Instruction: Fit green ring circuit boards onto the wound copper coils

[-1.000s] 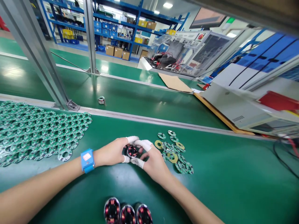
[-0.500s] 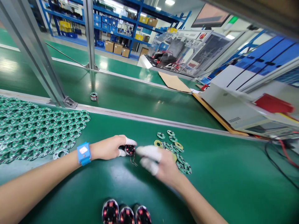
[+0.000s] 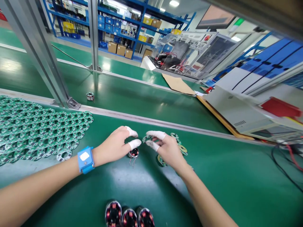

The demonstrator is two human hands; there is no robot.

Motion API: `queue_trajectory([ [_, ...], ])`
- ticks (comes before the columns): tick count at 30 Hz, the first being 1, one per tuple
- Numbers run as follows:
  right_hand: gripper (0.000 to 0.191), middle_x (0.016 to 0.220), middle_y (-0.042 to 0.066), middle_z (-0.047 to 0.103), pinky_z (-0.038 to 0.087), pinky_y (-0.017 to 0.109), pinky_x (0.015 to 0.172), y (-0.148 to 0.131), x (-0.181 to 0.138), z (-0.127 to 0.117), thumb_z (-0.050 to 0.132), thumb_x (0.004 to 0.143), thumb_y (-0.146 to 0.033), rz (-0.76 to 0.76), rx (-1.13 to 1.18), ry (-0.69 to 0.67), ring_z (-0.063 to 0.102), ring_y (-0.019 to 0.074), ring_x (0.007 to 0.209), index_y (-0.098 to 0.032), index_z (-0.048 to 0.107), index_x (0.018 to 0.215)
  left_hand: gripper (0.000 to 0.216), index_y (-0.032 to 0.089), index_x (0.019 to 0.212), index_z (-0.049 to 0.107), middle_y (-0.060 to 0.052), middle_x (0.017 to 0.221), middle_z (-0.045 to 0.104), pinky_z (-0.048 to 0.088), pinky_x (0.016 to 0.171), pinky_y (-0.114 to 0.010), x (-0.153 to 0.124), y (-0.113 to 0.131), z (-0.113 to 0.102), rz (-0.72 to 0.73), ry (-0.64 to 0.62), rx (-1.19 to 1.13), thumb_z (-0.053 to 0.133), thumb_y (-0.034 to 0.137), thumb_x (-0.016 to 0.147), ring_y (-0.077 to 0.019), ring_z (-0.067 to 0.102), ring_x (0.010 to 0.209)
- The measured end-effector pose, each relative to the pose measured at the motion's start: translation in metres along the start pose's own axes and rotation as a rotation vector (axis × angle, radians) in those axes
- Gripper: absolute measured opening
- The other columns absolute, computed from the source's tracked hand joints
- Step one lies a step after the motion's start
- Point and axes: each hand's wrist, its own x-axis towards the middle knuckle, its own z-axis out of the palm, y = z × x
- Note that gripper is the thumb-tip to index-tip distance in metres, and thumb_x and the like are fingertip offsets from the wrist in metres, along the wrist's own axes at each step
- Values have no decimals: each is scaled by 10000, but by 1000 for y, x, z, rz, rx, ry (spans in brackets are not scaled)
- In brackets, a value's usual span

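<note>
We've got a green ring board (image 3: 144, 139) pinched in our right hand (image 3: 170, 153), kinda near the bench's (image 3: 227, 176) far edge; our left hand (image 3: 115, 145) is loosely spread right by the wired coil (image 3: 134, 153).

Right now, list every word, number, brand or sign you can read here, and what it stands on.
No text can be read.
Sticker on the blue wrist strap: no readable mark.
Screen: too blurred.
Green panel high on the right: too blurred.
Pile of green rings: any print is too small.
</note>
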Motion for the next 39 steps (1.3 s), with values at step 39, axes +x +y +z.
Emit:
queue_trajectory([
  [39, 345, 1032, 151, 654, 549, 387, 789, -18, -36, 35, 499, 884, -281, -235, -309, -68, 629, 264, 937, -145, 571, 1192, 322, 148, 755, 602, -54, 809, 564, 381, 662, -333, -19, -15, 32, -29, -51, 486, 649, 466, 737, -215, 487, 791],
])
